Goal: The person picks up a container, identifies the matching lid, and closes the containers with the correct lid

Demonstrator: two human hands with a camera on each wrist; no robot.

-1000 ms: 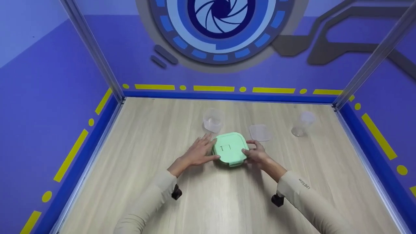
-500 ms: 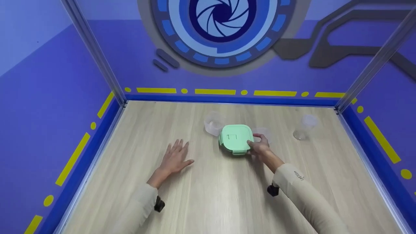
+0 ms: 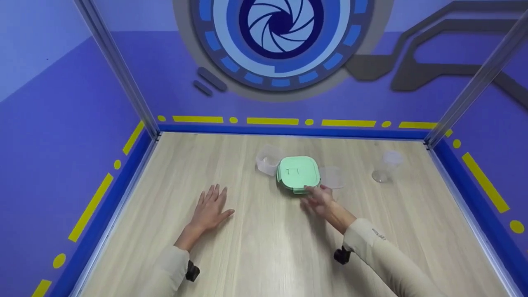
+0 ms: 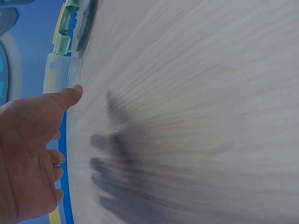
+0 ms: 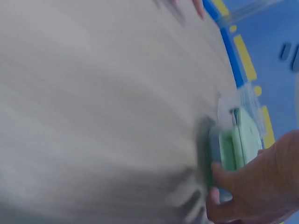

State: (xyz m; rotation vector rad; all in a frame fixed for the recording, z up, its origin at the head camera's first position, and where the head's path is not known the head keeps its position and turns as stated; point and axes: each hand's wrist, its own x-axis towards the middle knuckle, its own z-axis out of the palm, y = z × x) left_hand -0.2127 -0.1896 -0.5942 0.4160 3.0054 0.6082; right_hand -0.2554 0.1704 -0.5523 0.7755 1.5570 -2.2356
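Observation:
A food container with a mint-green clip-on lid (image 3: 298, 172) sits on the table toward the back middle. My right hand (image 3: 324, 203) is at its front right corner, fingertips by the lid's edge and some fingers blurred. In the right wrist view, the thumb (image 5: 224, 175) is close against the container's side, and the hand hides part of the lid. My left hand (image 3: 209, 210) is held palm down at the left with fingers spread, holding nothing. Its shadow falls on the table in the left wrist view.
A clear plastic tub (image 3: 269, 161) is just left of the green-lidded container. A flat translucent lid (image 3: 333, 178) lies to its right, partly behind it. Farther right stands a clear cup (image 3: 387, 166). Blue-purple panels (image 3: 354, 99) wall in the table (image 3: 255, 247).
The green-lidded container has moved backward and slightly right. My left hand has left its side and drawn away leftward. My right hand has slipped from its right side to the front corner.

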